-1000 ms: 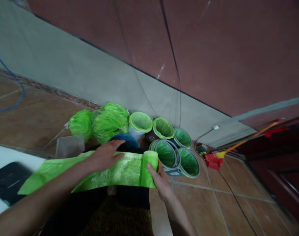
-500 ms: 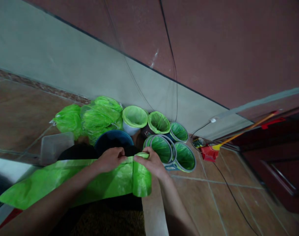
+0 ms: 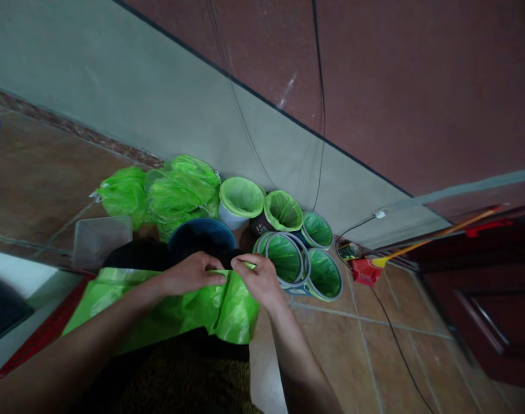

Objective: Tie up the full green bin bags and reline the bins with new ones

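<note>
A green plastic garbage bag (image 3: 154,322) stretches across my lap, its left part flat and its right end folded or rolled. My left hand (image 3: 195,273) pinches its upper edge between thumb and fingers. Close beside it on the right, my right hand (image 3: 260,282) grips the bag's right end (image 3: 238,307), fingers curled over the top. Just beyond my hands stands a blue bin (image 3: 202,227) with a dark inside and no green liner showing. Part of the bag lies hidden under my left forearm.
Several bins with green liners, among them a white bin (image 3: 232,218) and a grey-rimmed bin (image 3: 326,273), stand by the wall. Filled-out green bags (image 3: 180,195) and a clear plastic tub (image 3: 100,236) sit left. A red dustpan (image 3: 366,271) and cable (image 3: 394,325) lie right.
The bag's left end has drawn in toward my hands, and its right end has become more creased. My hands have shifted slightly along the upper edge. The view has tilted a little.
</note>
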Demonstrator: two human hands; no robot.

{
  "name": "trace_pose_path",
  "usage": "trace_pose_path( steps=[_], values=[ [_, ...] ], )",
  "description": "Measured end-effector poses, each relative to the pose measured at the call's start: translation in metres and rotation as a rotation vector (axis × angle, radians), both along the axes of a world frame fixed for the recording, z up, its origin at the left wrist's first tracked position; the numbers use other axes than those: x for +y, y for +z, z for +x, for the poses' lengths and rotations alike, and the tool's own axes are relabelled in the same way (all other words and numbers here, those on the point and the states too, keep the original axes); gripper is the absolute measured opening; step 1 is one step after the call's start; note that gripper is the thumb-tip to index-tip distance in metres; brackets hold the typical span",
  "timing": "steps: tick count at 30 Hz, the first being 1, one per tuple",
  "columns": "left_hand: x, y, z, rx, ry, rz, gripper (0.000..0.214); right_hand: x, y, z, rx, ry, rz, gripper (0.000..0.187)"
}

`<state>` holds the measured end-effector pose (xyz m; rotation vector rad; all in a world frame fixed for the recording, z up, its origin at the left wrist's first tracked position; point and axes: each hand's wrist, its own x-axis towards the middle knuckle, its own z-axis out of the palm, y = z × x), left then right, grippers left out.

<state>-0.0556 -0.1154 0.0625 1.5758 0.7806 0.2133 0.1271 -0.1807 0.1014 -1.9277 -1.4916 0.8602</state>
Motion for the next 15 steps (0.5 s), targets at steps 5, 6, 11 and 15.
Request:
trace_pose_path(
  steps=[5,6,11,15],
  values=[
    [-0.002,-0.010,-0.002,-0.060,0.027,0.014,0.034,0.000,0.017,-0.009,-0.269,0.230,-0.086,0.032],
    [-0.003,-0.011,-0.002,-0.070,0.035,0.043,0.034,0.000,0.018,-0.012,-0.323,0.260,-0.091,0.032],
    [-0.010,-0.013,0.001,-0.059,0.041,0.216,0.036,0.001,0.014,-0.024,-0.526,0.274,-0.095,0.023],
    [-0.016,-0.017,0.002,-0.061,0.062,0.271,0.032,0.005,0.006,-0.029,-0.578,0.248,-0.111,0.017]
  ],
)
